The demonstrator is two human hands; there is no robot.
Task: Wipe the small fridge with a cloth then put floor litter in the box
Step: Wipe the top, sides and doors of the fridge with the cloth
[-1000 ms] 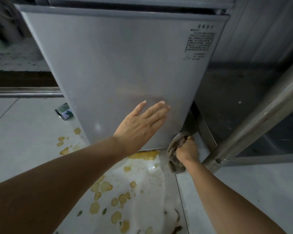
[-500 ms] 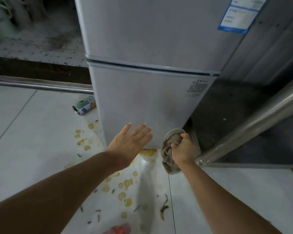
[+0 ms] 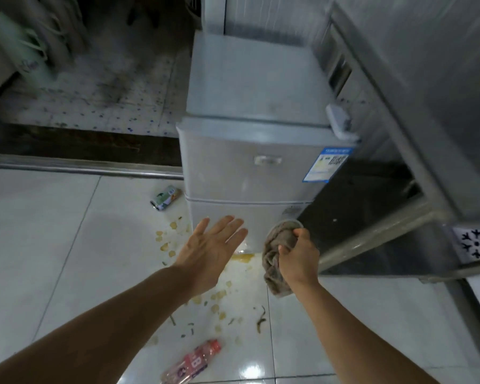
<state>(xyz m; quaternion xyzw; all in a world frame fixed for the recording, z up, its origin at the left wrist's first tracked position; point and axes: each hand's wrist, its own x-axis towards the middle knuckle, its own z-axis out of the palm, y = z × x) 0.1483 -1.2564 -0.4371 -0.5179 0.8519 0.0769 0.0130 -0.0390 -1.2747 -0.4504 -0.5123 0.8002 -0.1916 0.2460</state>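
nearest to me, low on the white tiled floor (image 3: pixel 39 245), i see a crushed red-labelled plastic bottle (image 3: pixel 191 361) lying on its side between my two forearms. just past it there are dark green scraps (image 3: pixel 261 320) and a scatter of pale yellow flakes (image 3: pixel 219 296) running up toward a yellow puddle (image 3: pixel 243 257) at the foot of the fridge.

my left hand (image 3: pixel 208 253) is held flat, fingers straight and a little spread, gripping nothing; the fingertips overlap the lower door in view, but i cannot tell whether they touch it. my right hand (image 3: pixel 298 257) has its fingers curled tight around a bunched grey-brown cloth (image 3: pixel 275 256). the cloth's upper fold sits at the lower right corner of the small fridge (image 3: pixel 247 167), and the rest hangs down below my fist.

the fridge stands upright, silver, with two doors shut, a small badge on the upper door and a blue-and-white label (image 3: pixel 326 164) at that door's right edge. a small white box-like piece (image 3: pixel 338 120) sits at the right edge of its top. on the floor just left of the fridge lies a green and white can (image 3: pixel 165 198) on its side.

to the right stands a steel unit (image 3: pixel 399 236) with a dark shelf. beyond the fridge's left, a metal threshold strip (image 3: pixel 81 167) borders a grimy speckled floor (image 3: pixel 94 92), blurred.
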